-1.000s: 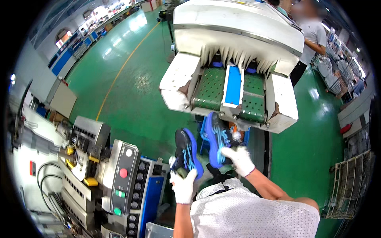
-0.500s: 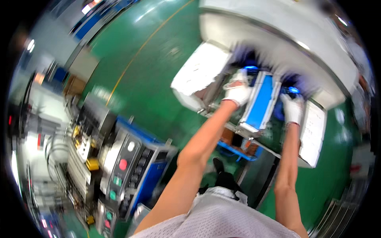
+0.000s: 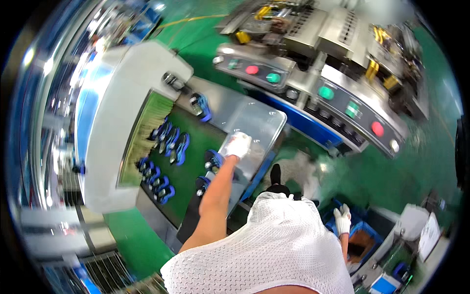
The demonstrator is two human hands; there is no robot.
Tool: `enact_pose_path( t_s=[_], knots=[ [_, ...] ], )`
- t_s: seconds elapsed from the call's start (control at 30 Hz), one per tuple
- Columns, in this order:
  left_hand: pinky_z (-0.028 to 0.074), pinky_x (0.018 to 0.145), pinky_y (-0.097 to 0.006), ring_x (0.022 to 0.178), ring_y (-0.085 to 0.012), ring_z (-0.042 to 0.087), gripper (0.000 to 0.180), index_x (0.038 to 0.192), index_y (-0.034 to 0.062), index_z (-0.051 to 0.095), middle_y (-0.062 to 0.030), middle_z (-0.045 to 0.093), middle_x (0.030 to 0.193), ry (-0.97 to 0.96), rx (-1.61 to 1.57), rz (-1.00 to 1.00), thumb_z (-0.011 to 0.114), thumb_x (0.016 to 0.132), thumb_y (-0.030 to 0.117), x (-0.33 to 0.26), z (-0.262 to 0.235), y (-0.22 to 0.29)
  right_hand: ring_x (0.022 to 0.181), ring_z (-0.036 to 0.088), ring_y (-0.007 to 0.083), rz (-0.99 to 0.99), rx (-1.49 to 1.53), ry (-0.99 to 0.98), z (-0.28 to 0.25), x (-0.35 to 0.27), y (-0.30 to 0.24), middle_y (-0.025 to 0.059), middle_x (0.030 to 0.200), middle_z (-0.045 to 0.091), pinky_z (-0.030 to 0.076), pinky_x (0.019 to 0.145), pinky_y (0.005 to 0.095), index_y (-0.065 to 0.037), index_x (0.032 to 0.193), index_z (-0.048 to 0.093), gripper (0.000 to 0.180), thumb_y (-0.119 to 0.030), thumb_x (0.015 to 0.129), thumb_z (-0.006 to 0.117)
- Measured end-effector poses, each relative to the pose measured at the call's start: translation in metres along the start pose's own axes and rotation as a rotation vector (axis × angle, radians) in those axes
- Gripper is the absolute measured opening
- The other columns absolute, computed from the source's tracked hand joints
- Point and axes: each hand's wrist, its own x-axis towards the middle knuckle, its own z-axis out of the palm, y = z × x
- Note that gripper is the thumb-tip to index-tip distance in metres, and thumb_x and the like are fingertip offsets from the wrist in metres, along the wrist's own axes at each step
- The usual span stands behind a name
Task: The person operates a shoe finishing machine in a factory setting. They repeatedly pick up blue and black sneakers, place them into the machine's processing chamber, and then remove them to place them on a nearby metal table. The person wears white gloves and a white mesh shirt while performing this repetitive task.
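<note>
Gloved left hand flat on steel plate; right hand loose, holding nothing.

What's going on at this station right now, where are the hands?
A person in white gloves stands between machines. The left hand reaches out and rests on a metal tray at the edge of a green conveyor belt, where several blue and black shoes lie in rows near a white hood. The right hand hangs low over a blue bin, apparently empty. A control panel with coloured buttons sits ahead.
</note>
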Motion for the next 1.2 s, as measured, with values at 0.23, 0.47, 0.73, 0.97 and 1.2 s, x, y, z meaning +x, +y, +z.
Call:
enact_pose_path(
  t_s=[0.23,0.47,0.73,0.97,1.2],
  knots=[
    [0.054,0.095,-0.049,0.111,-0.0378,0.069,0.039,0.118,0.0061,0.066,-0.0199,0.072,0.116,0.458,-0.347,-0.639,0.065,0.095,0.038,-0.041,-0.146,-0.295,0.076,0.069,0.0217,0.137,-0.585,-0.229,0.012,0.067,0.027,0.0121,0.090,0.071,0.057,0.062,0.0386,-0.001,0.117,0.071,0.038,-0.023,0.087,0.076],
    [0.048,0.106,-0.048,0.125,-0.0401,0.063,0.071,0.132,0.0052,0.062,-0.0214,0.067,0.131,0.101,-0.298,-0.716,0.073,0.082,0.054,-0.012,-0.194,-0.374,0.087,0.068,0.0201,0.311,-0.185,-0.093,0.054,0.081,-0.124,0.0117,0.110,0.070,0.059,0.070,0.0366,-0.002,0.129,0.064,0.043,-0.020,0.092,0.074],
    [0.051,0.091,-0.052,0.110,-0.0307,0.067,0.051,0.111,0.0134,0.069,-0.0098,0.071,0.113,-0.055,0.016,-0.571,0.083,0.074,0.045,-0.019,-0.054,-0.352,0.105,0.069,0.0209,0.061,-0.403,-0.242,0.161,0.097,-0.318,0.0145,0.127,0.069,0.058,0.086,0.0346,0.000,0.142,0.056,0.055,-0.020,0.094,0.073],
    [0.050,0.103,-0.046,0.121,-0.0359,0.065,0.072,0.131,-0.0037,0.063,-0.0251,0.067,0.129,0.228,-0.685,-0.505,0.087,0.076,0.035,-0.044,-0.201,-0.173,0.123,0.065,0.0251,-0.242,-0.247,-0.741,0.277,0.085,-0.414,0.0183,0.135,0.067,0.048,0.109,0.0361,0.004,0.144,0.053,0.058,-0.026,0.097,0.070],
    [0.056,0.093,-0.037,0.104,-0.0193,0.071,0.055,0.121,-0.0017,0.067,-0.0124,0.075,0.110,0.084,-0.932,0.257,0.087,0.072,0.013,0.012,-0.282,-0.020,0.121,0.066,0.0303,0.537,1.057,-1.543,0.295,0.051,-0.469,0.0160,0.138,0.065,0.052,0.107,0.0472,-0.008,0.144,0.056,0.060,-0.048,0.100,0.065]
  ],
)
